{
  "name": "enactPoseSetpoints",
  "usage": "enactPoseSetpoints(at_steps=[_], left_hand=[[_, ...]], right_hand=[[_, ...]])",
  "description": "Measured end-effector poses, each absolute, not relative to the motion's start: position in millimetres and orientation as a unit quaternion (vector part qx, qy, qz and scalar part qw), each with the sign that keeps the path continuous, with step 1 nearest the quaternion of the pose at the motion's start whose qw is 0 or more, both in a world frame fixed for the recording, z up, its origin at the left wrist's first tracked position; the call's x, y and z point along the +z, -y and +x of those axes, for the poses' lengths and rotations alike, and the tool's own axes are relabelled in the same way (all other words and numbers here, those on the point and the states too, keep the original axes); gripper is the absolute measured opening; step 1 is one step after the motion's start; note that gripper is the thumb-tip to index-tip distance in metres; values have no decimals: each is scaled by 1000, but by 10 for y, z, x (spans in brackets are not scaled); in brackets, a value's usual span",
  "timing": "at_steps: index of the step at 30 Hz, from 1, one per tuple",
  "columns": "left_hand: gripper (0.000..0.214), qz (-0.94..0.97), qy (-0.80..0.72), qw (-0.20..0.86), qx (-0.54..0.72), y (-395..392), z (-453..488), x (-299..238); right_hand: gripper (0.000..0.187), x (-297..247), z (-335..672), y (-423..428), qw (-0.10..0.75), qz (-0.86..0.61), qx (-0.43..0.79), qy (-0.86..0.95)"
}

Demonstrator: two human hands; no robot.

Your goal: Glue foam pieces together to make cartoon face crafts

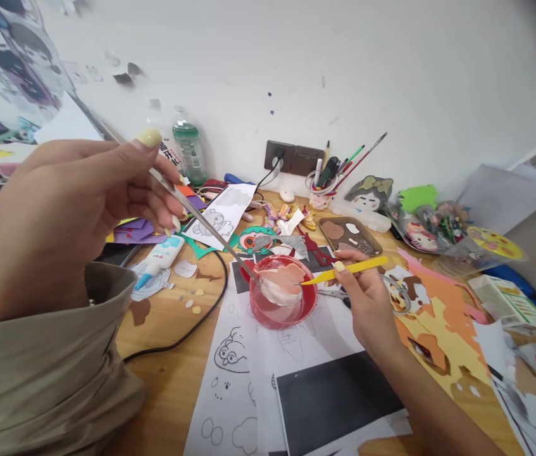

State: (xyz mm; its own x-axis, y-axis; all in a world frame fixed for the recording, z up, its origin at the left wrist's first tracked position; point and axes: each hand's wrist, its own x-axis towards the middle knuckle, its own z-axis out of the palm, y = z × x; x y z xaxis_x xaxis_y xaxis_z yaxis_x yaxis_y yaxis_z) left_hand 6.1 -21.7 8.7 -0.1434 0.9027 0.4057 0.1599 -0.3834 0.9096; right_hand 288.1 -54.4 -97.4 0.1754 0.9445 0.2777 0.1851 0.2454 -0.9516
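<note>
My left hand [90,183] is closed around the long handle of a metal spoon [211,232]. Its rounded bowl is over a red bowl [272,316], which stands on printed paper. A pink paper cutout [284,278] lies over the spoon's bowl. From the right, my right hand [369,297] pinches yellow tweezers [350,270], their tip at the cutout's right edge. What the red bowl contains is hard to make out. Beneath and around it lie sheets with line drawings [230,380] and a black sheet [338,402].
A glue bottle [161,256] and black cable [201,320] lie left of the bowl. Behind stand a pen cup [321,197] and a bottle [189,145]. A brown tray [327,229], orange and yellow paper scraps [448,316] and a cardboard box [509,304] are to the right.
</note>
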Motion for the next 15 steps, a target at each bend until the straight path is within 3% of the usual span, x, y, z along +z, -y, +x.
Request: enactPoseSetpoints(at_steps=[15], left_hand=[[19,589,-444,311,599,178,14,72]], right_hand=[[25,-993,2889,529,548,-528,338,553]])
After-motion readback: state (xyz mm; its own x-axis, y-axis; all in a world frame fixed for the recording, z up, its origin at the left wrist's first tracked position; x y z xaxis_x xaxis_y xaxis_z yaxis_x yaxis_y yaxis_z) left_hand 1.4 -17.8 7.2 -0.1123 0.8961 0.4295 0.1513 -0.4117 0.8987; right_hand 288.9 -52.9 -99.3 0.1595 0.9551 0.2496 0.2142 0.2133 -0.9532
